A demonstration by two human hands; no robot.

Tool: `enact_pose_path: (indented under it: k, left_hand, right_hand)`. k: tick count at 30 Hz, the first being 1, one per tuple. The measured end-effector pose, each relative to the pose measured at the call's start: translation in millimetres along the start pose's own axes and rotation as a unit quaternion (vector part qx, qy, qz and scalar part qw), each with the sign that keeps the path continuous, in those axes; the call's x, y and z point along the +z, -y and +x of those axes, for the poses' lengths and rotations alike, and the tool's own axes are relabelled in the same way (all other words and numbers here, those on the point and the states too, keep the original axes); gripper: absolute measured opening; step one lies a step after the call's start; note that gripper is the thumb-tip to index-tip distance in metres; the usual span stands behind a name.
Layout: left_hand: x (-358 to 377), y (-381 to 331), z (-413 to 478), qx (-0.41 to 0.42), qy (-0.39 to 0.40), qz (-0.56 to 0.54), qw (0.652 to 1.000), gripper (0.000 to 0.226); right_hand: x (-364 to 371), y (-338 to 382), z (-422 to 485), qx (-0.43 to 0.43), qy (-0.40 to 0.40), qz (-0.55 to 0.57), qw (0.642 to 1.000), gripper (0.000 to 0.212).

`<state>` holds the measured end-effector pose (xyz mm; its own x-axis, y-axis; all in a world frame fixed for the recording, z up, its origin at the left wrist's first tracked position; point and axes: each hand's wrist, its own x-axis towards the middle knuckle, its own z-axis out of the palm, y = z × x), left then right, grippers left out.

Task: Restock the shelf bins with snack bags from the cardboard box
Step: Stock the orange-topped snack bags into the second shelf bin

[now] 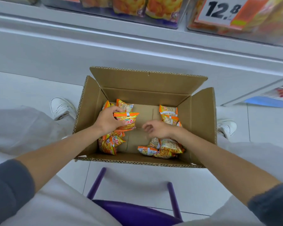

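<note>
An open cardboard box (201, 111) stands on the floor between my feet. Several orange snack bags lie along its left (110, 144) and right (169, 148) sides. My left hand (107, 122) grips one orange snack bag (127, 121) above the left pile. Over the bare middle of the box floor my right hand (157, 129) hovers with loosely curled fingers, holding nothing. Clear shelf bins (167, 23) with more orange bags sit at the top of the view.
A white shelf base (137, 53) runs behind the box. A price tag reading 12.8 (222, 10) hangs on the right bin. I sit on a purple stool (134, 212). White shoes (61, 108) flank the box on the tiled floor.
</note>
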<state>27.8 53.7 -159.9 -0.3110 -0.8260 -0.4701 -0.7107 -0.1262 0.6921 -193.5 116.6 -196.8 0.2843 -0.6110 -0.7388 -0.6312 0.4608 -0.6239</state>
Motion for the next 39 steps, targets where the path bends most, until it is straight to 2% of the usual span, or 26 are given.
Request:
enact_pose_path:
  k: [5, 8, 10, 13, 15, 17, 21, 25, 29, 31, 36, 39]
  left_hand:
    - [6, 10, -3, -0.015, 0.014, -0.018, 1.0, 0.048]
    - [6, 17, -3, -0.031, 0.034, -0.034, 0.998, 0.049]
    - [5, 20, -2, -0.037, 0.036, -0.049, 0.997, 0.05]
    - [5, 16, -1, -0.038, 0.02, -0.061, 0.997, 0.051]
    - [4, 12, 1, -0.042, 0.009, -0.071, 0.997, 0.05]
    - [0, 5, 1, -0.041, -0.01, -0.085, 0.995, 0.047]
    - [-11, -23, -1, 0.007, -0.02, -0.107, 0.994, 0.034]
    - [-13, -70, -14, 0.069, 0.02, -0.15, 0.986, 0.038]
    - [-15, -116, -31, 0.099, 0.015, -0.18, 0.979, 0.039]
    - [-20, -136, -38, 0.092, 0.025, -0.201, 0.975, 0.04]
    - [-33, -181, -52, 0.083, 0.026, -0.228, 0.97, 0.061]
    - [-33, -208, -60, 0.096, 0.022, -0.234, 0.967, 0.058]
  right_hand:
    - [38, -26, 32, 0.031, 0.111, -0.262, 0.958, 0.066]
    - [50, -36, 42, 0.008, 0.117, -0.345, 0.931, 0.044]
    - [51, -40, 44, -0.007, 0.105, -0.354, 0.929, 0.031]
    - [35, -35, 39, -0.025, 0.057, -0.271, 0.961, 0.026]
    - [15, -25, 29, -0.042, 0.0, -0.163, 0.986, 0.02]
    - [-9, -9, 9, -0.059, -0.058, -0.058, 0.995, 0.018]
    - [-50, 30, -38, -0.06, -0.156, 0.148, 0.975, 0.022]
    - [-75, 72, -77, -0.054, -0.19, 0.302, 0.933, 0.028]
    - [-93, 109, -121, -0.081, -0.18, 0.374, 0.906, 0.009]
    - [-103, 119, -145, -0.107, -0.182, 0.395, 0.894, 0.014]
    - [-116, 129, -190, -0.137, -0.266, 0.283, 0.911, 0.025]
    - [-121, 134, -212, -0.133, -0.331, 0.185, 0.916, 0.036]
